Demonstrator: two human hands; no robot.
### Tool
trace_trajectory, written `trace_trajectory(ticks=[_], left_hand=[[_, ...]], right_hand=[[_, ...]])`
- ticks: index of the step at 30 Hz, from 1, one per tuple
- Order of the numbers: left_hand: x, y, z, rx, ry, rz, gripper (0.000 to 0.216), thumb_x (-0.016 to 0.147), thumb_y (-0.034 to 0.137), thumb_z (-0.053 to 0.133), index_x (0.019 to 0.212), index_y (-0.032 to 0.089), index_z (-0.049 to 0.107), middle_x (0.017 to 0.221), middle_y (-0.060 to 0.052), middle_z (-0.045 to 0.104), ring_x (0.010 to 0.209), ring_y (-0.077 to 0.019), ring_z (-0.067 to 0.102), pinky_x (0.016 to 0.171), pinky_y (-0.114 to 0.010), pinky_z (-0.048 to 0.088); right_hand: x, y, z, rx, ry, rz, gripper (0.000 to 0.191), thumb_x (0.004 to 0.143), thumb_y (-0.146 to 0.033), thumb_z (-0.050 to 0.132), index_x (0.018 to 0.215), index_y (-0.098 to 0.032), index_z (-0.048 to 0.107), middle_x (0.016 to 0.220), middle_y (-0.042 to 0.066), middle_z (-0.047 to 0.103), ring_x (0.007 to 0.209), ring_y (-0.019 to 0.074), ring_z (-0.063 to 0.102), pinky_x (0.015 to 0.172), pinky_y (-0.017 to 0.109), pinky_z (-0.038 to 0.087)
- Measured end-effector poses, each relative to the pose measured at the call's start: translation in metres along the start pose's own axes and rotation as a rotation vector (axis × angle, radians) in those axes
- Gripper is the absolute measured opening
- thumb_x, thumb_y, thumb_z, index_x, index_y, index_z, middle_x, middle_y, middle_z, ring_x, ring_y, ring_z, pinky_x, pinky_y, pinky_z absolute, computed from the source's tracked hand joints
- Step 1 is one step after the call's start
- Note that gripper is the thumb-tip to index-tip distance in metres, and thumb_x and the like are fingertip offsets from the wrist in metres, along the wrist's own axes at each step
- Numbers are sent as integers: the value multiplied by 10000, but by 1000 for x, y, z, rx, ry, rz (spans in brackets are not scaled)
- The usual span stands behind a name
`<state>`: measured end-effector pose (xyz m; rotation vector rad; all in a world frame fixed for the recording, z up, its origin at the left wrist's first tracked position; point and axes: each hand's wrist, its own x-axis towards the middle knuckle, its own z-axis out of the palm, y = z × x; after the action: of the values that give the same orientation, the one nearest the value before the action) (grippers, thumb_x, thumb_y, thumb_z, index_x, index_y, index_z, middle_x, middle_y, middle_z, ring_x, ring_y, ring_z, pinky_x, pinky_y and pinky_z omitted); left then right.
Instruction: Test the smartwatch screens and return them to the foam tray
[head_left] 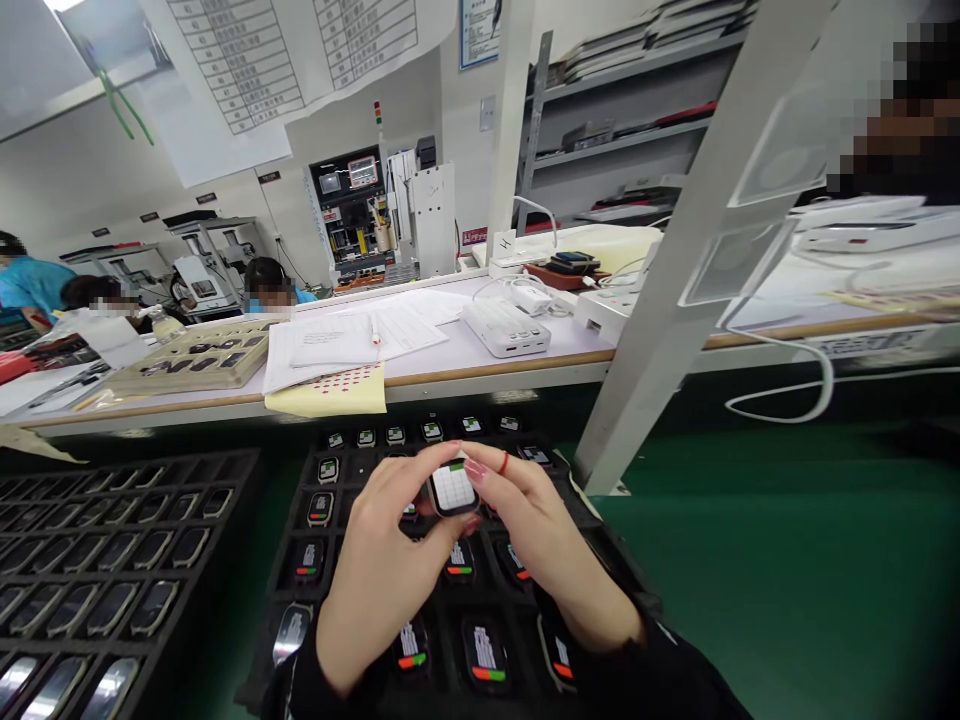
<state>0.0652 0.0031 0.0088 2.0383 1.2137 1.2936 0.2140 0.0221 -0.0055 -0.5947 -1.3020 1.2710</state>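
Head view shows my left hand (382, 570) and right hand (547, 545) together, both pinching a smartwatch (454, 487) by its edges. Its screen shows a white grid, and I am holding it just above a black foam tray (352, 470). A red thread (503, 462) circles my right hand near the fingers. Rows of more watches (309, 560) sit in the tray's pockets beneath my hands, several screens showing red and green bars. To the left lies a second black tray (127, 520) of dark, glossy watches. Farther out, the table (570, 340) carries stacked papers (352, 340), a yellow sheet with red dots (326, 392) and a white box (506, 328). A co-worker in a blue smock (30, 280) stands beyond it at left.
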Motion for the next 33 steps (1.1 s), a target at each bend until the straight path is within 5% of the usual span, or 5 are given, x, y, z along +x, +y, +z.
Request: trace_trajectory(ticks=[6,14,23,30,33], left_hand=[[0,0,0,26,7,12,552,814,43,718,1257,372,695,906,44,675,766,-131,584,782,-270,530],[0,1,-1,10,-3,-15,524,817,81,720,1271,343,697,1082,5,738,802,-151,622,792,-301,565],[0,0,-2,6,5,-13,541,821,87,725,1278,374,689,1122,22,739,822,-139,624,814,-283,556],[1,-1,-3,-5,3,7,502,847,102,718,1264,379,690,1077,33,733,795,-132,594,765,-256,546],[1,-1,-2,12,3,21,507,839,72,709,1253,363,701,1008,23,722,785,-141,595,771,-275,548]], right_hand=[[0,-1,2,-64,39,30,194,922,-359,737,1014,-189,756,748,26,747,673,197,697,562,233,532],[0,0,-1,-63,-16,80,347,940,-474,721,1094,-164,734,786,63,754,716,231,705,580,267,529],[0,-2,-3,-35,-60,39,272,973,-430,677,1059,-179,736,777,48,740,701,209,684,565,248,506],[-1,-3,-5,-101,-38,-6,205,907,-298,730,1072,-176,728,586,-47,550,530,139,542,528,217,513],[-1,-1,-3,-104,-41,21,253,932,-384,730,1075,-175,726,660,1,632,597,173,610,536,233,528]])
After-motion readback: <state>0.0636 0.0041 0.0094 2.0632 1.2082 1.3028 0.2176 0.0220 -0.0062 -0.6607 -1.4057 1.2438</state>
